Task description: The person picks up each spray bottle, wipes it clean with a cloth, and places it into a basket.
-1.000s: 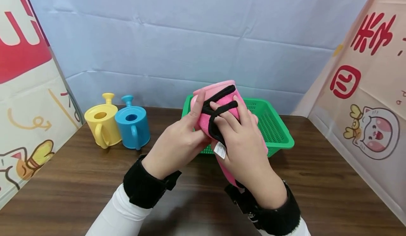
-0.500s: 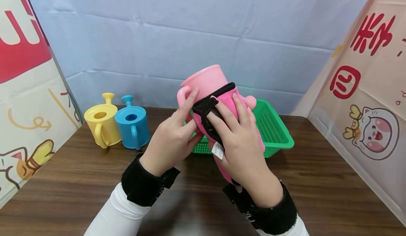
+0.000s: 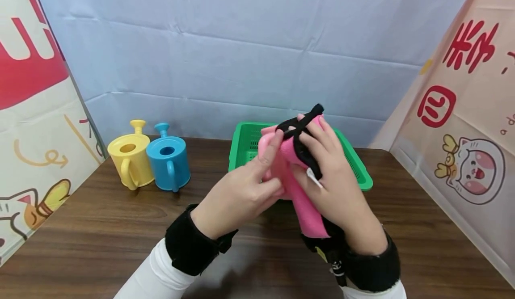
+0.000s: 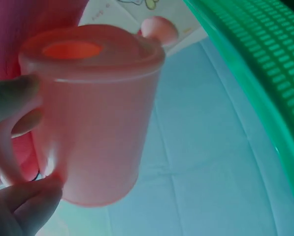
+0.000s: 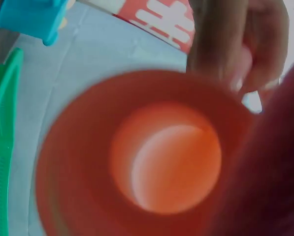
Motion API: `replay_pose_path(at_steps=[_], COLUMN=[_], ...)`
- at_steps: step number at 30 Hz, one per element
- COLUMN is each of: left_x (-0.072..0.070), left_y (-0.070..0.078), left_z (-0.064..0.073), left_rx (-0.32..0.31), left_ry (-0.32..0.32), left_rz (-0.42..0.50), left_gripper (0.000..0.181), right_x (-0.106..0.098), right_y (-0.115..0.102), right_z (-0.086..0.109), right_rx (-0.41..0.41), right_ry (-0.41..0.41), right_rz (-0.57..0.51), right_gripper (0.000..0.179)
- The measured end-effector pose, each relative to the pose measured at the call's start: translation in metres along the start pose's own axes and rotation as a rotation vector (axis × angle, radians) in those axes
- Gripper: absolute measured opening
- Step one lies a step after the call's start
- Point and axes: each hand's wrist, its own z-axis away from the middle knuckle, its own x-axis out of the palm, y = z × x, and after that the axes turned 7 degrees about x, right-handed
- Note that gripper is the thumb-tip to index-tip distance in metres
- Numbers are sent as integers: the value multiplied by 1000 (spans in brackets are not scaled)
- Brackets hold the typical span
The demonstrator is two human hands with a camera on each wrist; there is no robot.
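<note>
Left wrist: left grip [image 4: 29, 205] pinches pink can [image 4: 92, 135].

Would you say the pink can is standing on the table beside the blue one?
No, the left hand grips the pink can by its handle, up off the table.

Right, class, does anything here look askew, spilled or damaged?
Nothing stands out. The yellow can and blue can stand upright; the table shows no spill; the pink can and cloth, partly hidden, show no visible damage.
</note>
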Motion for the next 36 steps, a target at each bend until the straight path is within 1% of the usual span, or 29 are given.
replay_pose_path(at_steps=[1,3,5,6,7,8,9,12,14,15,17,20,24,26,27,29,30,32,33,34,36], left_x=[1,2,2,3,3,3,3,1,-2,-4,-8,-12,-16,-18,-19,-22,-24,-27,-29,-29,-29], left_y=[2,6,8,8,7,6,4,-1,-5,-6,-8,-8,-4,-2,-1,2,3,6,7,8,9], left_z=[-1,-1,-1,-1,0,0,1,5,7,7,8,6,5,4,3,2,1,-1,-2,-2,-3], left_rx=[17,42,52,54,55,53,44,-3,-43,-63,-83,-88,-65,-43,-30,-2,12,39,51,61,74], left_ry=[0,-11,-25,-34,-43,-54,-60,-82,-85,-83,-74,-62,-49,-25,-12,16,29,48,50,51,47], left_rz=[1,1,7,6,1,-9,-12,-20,-21,-20,-38,-38,10,15,12,-2,-5,-9,-9,-10,-9], left_gripper=[24,25,25,25,24,23,21,19,21,21,24,25,19,16,15,14,13,13,14,14,16], right_x=[-3,-10,-13,-12,-11,-9,-6,6,11,13,16,15,7,0,-4,-11,-15,-22,-25,-28,-32], right_y=[2,7,12,14,16,17,17,11,4,0,-6,-11,-11,-8,-6,-2,0,6,8,11,16], right_z=[0,0,0,-1,-1,-1,-1,0,2,3,3,3,3,4,3,3,3,4,6,7,9], right_rx=[11,76,146,164,181,181,162,88,60,56,48,38,84,124,147,237,297,433,515,593,689], right_ry=[-9,-30,-40,-47,-56,-67,-73,-110,-123,-126,-122,-105,-112,-114,-110,-90,-75,-42,-27,-18,-14], right_rz=[-33,-95,-144,-149,-132,-94,-44,133,213,232,246,212,100,5,-70,-226,-324,-501,-574,-620,-690], right_gripper=[44,47,50,52,54,55,54,56,58,59,61,61,60,60,60,58,54,45,39,33,26])
